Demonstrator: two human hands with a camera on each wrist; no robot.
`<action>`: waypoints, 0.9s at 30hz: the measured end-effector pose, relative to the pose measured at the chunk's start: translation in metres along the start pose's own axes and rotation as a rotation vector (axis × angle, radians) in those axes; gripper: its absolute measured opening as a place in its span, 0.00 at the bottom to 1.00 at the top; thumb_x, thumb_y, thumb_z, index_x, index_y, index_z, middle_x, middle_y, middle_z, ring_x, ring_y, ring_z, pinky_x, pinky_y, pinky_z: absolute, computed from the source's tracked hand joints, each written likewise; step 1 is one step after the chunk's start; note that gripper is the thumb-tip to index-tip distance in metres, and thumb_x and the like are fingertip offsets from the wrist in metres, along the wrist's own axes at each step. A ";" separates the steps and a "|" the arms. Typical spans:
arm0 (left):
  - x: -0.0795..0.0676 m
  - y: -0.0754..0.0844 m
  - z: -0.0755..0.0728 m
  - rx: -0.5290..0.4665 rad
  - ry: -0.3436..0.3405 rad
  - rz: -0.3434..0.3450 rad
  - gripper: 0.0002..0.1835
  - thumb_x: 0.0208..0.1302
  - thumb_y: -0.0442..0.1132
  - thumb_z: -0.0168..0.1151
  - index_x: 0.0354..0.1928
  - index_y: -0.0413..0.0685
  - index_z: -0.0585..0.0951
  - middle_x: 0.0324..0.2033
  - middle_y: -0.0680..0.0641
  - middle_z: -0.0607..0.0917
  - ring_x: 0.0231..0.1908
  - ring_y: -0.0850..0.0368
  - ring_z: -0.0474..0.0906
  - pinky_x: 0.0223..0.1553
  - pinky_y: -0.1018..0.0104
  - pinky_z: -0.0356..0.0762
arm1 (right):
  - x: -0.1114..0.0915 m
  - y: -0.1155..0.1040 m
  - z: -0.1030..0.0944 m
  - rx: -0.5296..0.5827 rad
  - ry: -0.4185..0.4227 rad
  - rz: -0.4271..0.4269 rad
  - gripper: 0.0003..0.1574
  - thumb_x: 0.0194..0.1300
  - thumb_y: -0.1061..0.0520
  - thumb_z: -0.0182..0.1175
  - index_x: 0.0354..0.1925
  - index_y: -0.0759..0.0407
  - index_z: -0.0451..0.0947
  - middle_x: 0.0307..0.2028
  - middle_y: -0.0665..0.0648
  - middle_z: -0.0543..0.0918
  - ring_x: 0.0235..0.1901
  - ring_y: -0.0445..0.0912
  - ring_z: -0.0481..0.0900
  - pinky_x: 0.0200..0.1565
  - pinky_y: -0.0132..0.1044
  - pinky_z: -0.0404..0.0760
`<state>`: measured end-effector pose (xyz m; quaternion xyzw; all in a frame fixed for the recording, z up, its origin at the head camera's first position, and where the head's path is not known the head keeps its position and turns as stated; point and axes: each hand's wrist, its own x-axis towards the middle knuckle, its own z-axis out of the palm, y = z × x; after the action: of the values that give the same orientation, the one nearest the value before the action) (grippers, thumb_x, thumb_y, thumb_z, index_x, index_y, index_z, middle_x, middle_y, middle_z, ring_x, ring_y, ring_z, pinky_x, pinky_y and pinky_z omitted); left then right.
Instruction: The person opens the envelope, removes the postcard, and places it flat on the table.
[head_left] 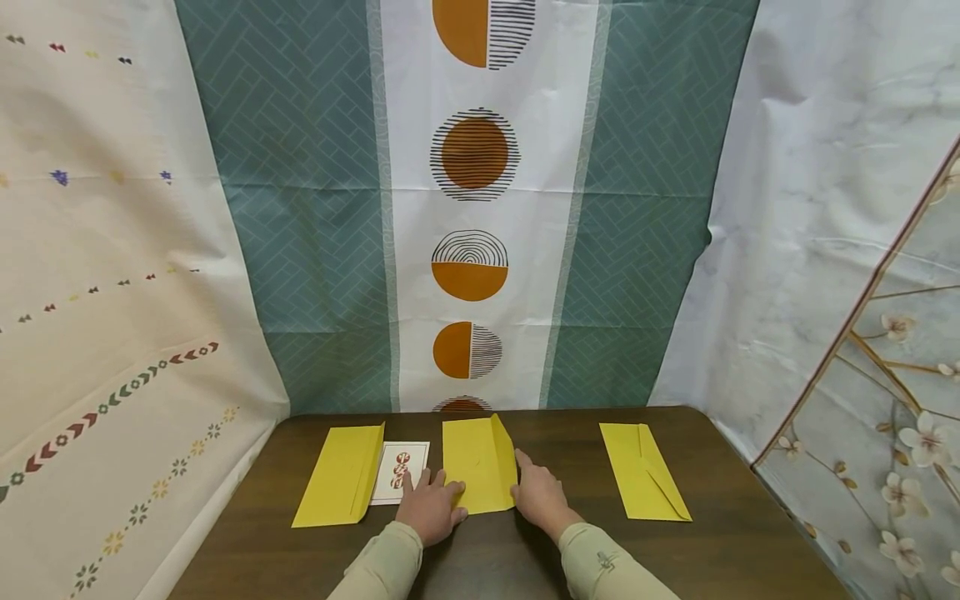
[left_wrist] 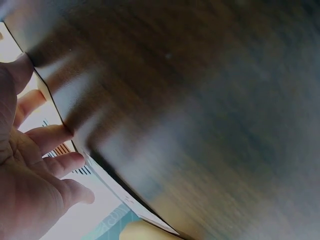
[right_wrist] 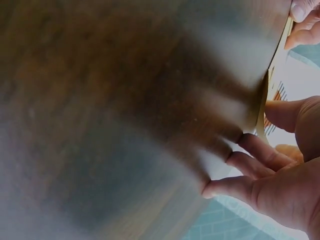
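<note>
In the head view a yellow envelope lies between the two hands, its flap unfolded along the right side. My left hand rests over the envelope's lower left corner, with other fingers reaching onto a white card that bears a red printed design. At the flap's outer edge is my right hand. In the right wrist view its thumb touches the flap edge while several other fingertips rest on the table. Fingers of the left hand are spread along the paper edges in the left wrist view.
Another yellow envelope, its flap unfolded, lies left of the card and slightly overlaps it. To the right lies a third yellow envelope with its flap folded over. All rest on a dark wooden table, with a patterned cloth hanging behind.
</note>
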<state>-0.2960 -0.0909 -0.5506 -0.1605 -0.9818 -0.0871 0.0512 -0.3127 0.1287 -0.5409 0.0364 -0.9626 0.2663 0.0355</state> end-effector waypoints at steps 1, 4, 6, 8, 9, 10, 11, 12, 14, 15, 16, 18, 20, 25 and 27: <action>0.000 0.000 0.001 0.002 -0.003 -0.002 0.25 0.70 0.57 0.69 0.63 0.54 0.86 0.67 0.36 0.83 0.71 0.28 0.74 0.72 0.20 0.59 | 0.000 0.000 0.001 -0.009 0.003 -0.010 0.40 0.71 0.61 0.69 0.77 0.58 0.70 0.57 0.68 0.88 0.56 0.66 0.87 0.62 0.75 0.76; 0.001 -0.001 0.002 0.008 -0.010 -0.006 0.25 0.71 0.58 0.69 0.63 0.55 0.86 0.67 0.37 0.83 0.71 0.28 0.74 0.72 0.21 0.59 | 0.001 0.001 0.003 -0.051 0.015 -0.042 0.39 0.70 0.62 0.70 0.75 0.52 0.74 0.54 0.66 0.89 0.55 0.65 0.87 0.59 0.77 0.77; 0.002 -0.001 0.001 0.009 -0.014 -0.008 0.25 0.71 0.58 0.69 0.63 0.55 0.86 0.67 0.37 0.82 0.70 0.28 0.74 0.72 0.21 0.59 | 0.001 0.001 0.005 -0.083 0.025 -0.063 0.36 0.69 0.62 0.71 0.73 0.52 0.77 0.51 0.65 0.88 0.53 0.65 0.87 0.57 0.77 0.78; 0.002 -0.001 0.001 0.008 -0.014 -0.008 0.25 0.71 0.58 0.69 0.63 0.55 0.86 0.67 0.37 0.82 0.70 0.28 0.74 0.72 0.21 0.59 | 0.002 0.003 0.006 -0.119 0.033 -0.081 0.32 0.69 0.61 0.71 0.69 0.52 0.81 0.47 0.64 0.87 0.51 0.64 0.87 0.55 0.76 0.80; 0.001 0.000 0.000 0.008 -0.012 -0.006 0.25 0.71 0.57 0.69 0.63 0.54 0.86 0.67 0.37 0.82 0.70 0.29 0.75 0.72 0.21 0.59 | 0.002 0.004 0.006 -0.140 0.037 -0.093 0.30 0.69 0.60 0.71 0.68 0.52 0.82 0.46 0.63 0.87 0.50 0.63 0.87 0.55 0.74 0.81; 0.001 0.000 0.000 0.009 -0.009 -0.004 0.25 0.71 0.57 0.69 0.63 0.54 0.86 0.67 0.37 0.82 0.69 0.29 0.75 0.71 0.21 0.60 | 0.002 0.006 0.007 -0.161 0.038 -0.104 0.28 0.69 0.59 0.71 0.66 0.52 0.84 0.45 0.62 0.86 0.49 0.62 0.87 0.54 0.72 0.82; 0.001 0.000 0.000 0.011 -0.007 -0.002 0.25 0.70 0.57 0.69 0.63 0.54 0.86 0.67 0.37 0.82 0.69 0.29 0.75 0.71 0.21 0.60 | 0.002 0.008 0.007 -0.179 0.040 -0.115 0.26 0.70 0.57 0.71 0.65 0.52 0.85 0.45 0.61 0.86 0.47 0.60 0.86 0.53 0.68 0.84; 0.000 0.000 0.000 0.013 -0.004 0.000 0.25 0.70 0.57 0.69 0.63 0.54 0.86 0.66 0.37 0.83 0.68 0.29 0.76 0.71 0.21 0.60 | 0.002 0.010 0.006 -0.192 0.042 -0.131 0.25 0.70 0.56 0.71 0.64 0.52 0.86 0.45 0.61 0.85 0.47 0.60 0.85 0.52 0.66 0.84; 0.000 0.001 0.001 0.014 -0.001 0.004 0.25 0.70 0.57 0.69 0.62 0.54 0.86 0.66 0.37 0.83 0.68 0.29 0.76 0.70 0.21 0.61 | 0.001 0.016 0.005 -0.218 0.033 -0.159 0.23 0.71 0.54 0.70 0.63 0.51 0.86 0.50 0.62 0.85 0.50 0.60 0.84 0.51 0.62 0.84; 0.000 0.001 0.001 0.012 0.000 0.005 0.25 0.70 0.57 0.70 0.62 0.54 0.86 0.66 0.37 0.83 0.68 0.29 0.76 0.70 0.21 0.61 | 0.001 0.019 0.004 -0.223 0.023 -0.171 0.23 0.72 0.53 0.69 0.63 0.51 0.86 0.54 0.62 0.85 0.53 0.60 0.83 0.53 0.62 0.84; 0.000 0.001 0.001 0.009 0.000 0.006 0.25 0.70 0.57 0.69 0.62 0.54 0.86 0.66 0.37 0.83 0.68 0.29 0.76 0.71 0.21 0.61 | 0.000 0.021 0.003 -0.222 0.012 -0.185 0.23 0.73 0.53 0.68 0.64 0.51 0.86 0.57 0.64 0.84 0.56 0.62 0.82 0.55 0.62 0.83; 0.000 0.002 0.002 0.006 0.004 0.010 0.24 0.70 0.57 0.69 0.62 0.54 0.86 0.66 0.36 0.83 0.68 0.28 0.76 0.70 0.21 0.61 | -0.001 0.024 0.000 -0.204 -0.021 -0.197 0.23 0.74 0.52 0.67 0.65 0.52 0.85 0.65 0.67 0.81 0.64 0.66 0.79 0.63 0.67 0.79; 0.000 0.002 0.002 0.011 0.010 0.017 0.24 0.70 0.57 0.70 0.62 0.54 0.86 0.65 0.36 0.83 0.68 0.28 0.75 0.70 0.21 0.61 | -0.001 0.025 -0.003 -0.183 -0.069 -0.193 0.25 0.76 0.52 0.65 0.67 0.52 0.83 0.70 0.69 0.78 0.71 0.69 0.74 0.69 0.71 0.72; 0.000 0.001 0.004 0.047 0.028 0.041 0.24 0.70 0.57 0.69 0.61 0.53 0.86 0.61 0.37 0.84 0.63 0.31 0.78 0.69 0.28 0.68 | 0.004 0.021 -0.008 -0.159 -0.149 -0.172 0.27 0.76 0.50 0.64 0.69 0.52 0.82 0.74 0.70 0.74 0.75 0.73 0.68 0.70 0.80 0.63; 0.000 0.001 0.004 0.084 0.037 0.054 0.23 0.70 0.57 0.70 0.60 0.53 0.86 0.57 0.38 0.85 0.55 0.36 0.80 0.63 0.36 0.76 | 0.005 0.020 -0.009 -0.173 -0.166 -0.169 0.27 0.75 0.49 0.65 0.69 0.52 0.82 0.74 0.70 0.74 0.75 0.73 0.68 0.70 0.80 0.64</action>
<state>-0.2957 -0.0892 -0.5541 -0.1830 -0.9788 -0.0472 0.0786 -0.3195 0.1497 -0.5431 0.1362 -0.9751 0.1742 -0.0188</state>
